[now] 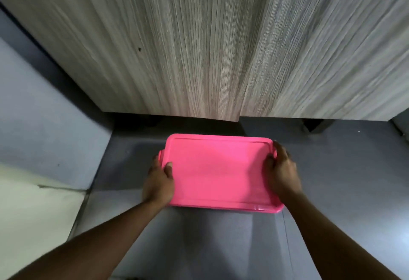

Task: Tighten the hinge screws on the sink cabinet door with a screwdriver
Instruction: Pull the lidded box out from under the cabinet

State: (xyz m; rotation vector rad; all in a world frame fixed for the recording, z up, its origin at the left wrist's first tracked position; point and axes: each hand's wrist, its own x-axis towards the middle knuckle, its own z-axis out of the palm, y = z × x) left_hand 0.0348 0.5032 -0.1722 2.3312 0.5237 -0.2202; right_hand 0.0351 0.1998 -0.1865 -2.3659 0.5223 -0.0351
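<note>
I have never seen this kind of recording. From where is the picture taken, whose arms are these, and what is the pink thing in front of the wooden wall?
There is no machine here. A person wears one camera on the head, and it looks forward and down, so you see that person's own two arms from above.

The left hand and the right hand each grip one short end of a pink container. It is flat and rectangular, and the fingers are curled over its rim. Only its top shows, so what it holds is hidden. I cannot tell whether it rests on the grey floor or is lifted a little.

The "wooden wall" is the wood-grain cabinet front, standing just behind the container. No screwdriver or hinge is visible.
</note>
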